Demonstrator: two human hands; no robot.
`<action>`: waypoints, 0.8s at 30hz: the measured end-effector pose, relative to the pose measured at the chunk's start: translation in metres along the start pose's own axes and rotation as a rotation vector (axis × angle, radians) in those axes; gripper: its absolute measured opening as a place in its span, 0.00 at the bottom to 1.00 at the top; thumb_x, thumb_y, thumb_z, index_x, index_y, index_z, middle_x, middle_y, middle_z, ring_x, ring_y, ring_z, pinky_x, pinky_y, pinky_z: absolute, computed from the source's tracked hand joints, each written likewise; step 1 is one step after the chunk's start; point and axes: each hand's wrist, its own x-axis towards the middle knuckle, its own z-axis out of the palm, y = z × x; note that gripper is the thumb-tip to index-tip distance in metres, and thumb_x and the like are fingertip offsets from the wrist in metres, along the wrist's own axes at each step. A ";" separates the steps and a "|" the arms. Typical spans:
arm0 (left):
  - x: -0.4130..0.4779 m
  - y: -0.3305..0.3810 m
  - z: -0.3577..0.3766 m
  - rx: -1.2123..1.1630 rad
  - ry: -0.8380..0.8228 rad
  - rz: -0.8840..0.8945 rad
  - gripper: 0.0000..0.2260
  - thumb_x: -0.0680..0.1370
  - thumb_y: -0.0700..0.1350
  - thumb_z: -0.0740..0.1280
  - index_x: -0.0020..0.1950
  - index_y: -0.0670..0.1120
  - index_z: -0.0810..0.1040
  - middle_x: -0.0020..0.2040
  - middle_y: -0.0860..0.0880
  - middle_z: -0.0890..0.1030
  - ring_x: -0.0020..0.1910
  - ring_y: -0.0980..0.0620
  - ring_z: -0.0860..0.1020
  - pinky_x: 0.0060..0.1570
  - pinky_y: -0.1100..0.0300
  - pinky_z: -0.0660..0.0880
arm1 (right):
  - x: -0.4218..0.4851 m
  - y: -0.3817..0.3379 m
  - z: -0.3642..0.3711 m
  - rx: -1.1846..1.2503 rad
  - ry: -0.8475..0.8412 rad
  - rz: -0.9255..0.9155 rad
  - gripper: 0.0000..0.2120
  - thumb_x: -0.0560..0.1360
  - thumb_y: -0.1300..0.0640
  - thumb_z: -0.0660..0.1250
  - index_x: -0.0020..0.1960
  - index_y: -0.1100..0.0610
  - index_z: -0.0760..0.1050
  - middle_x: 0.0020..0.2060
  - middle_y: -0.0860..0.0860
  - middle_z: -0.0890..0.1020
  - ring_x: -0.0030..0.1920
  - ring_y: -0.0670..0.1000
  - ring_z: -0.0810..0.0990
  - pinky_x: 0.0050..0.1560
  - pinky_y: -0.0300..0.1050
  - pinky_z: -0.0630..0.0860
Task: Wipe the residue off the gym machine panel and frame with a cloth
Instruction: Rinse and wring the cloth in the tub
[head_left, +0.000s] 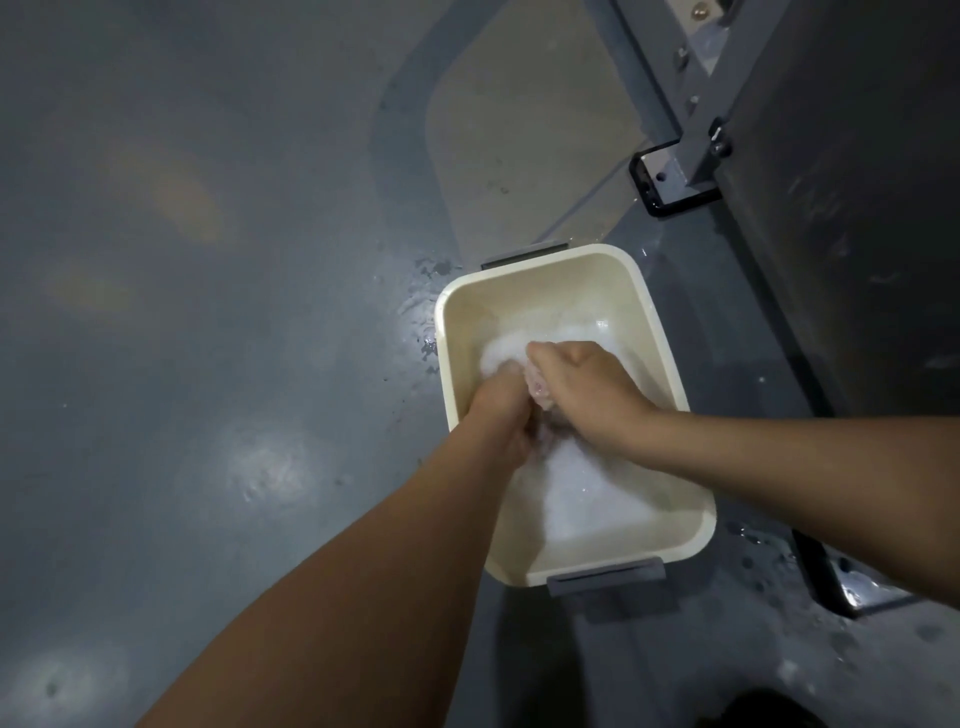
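Note:
A cream plastic basin (647, 332) with grey handles stands on the floor, holding soapy, foamy water (582, 493). Both my hands are down in it. My left hand (501, 410) and my right hand (587, 395) grip a small pinkish cloth (540, 389) between them; only a bit of it shows above the foam. The dark gym machine panel (857, 208) rises at the right, with its grey frame (701, 130) and black feet beside the basin.
The grey floor (208, 312) is wet, with splashes around the basin's left rim and by the machine's near foot (857, 587). A beige floor patch (519, 130) lies beyond the basin. Open floor stretches to the left.

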 end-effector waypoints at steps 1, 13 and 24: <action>-0.001 0.000 -0.001 0.003 -0.033 -0.006 0.16 0.85 0.47 0.56 0.39 0.47 0.74 0.34 0.47 0.75 0.30 0.51 0.73 0.32 0.60 0.70 | -0.002 -0.002 -0.001 -0.017 0.006 -0.052 0.22 0.80 0.49 0.59 0.31 0.55 0.76 0.26 0.49 0.81 0.29 0.44 0.79 0.31 0.35 0.72; -0.009 -0.001 -0.001 0.058 0.107 -0.002 0.17 0.83 0.44 0.56 0.35 0.46 0.74 0.27 0.48 0.72 0.24 0.52 0.67 0.26 0.63 0.63 | 0.027 0.016 0.006 -0.175 0.145 0.235 0.21 0.86 0.46 0.52 0.74 0.57 0.64 0.68 0.59 0.75 0.66 0.62 0.74 0.62 0.53 0.68; -0.012 0.009 0.006 -0.083 -0.097 -0.032 0.14 0.85 0.50 0.57 0.43 0.48 0.74 0.36 0.48 0.75 0.30 0.53 0.73 0.32 0.57 0.70 | 0.015 -0.031 -0.018 -0.030 -0.214 0.118 0.20 0.82 0.42 0.57 0.44 0.56 0.79 0.33 0.55 0.80 0.33 0.52 0.76 0.33 0.40 0.70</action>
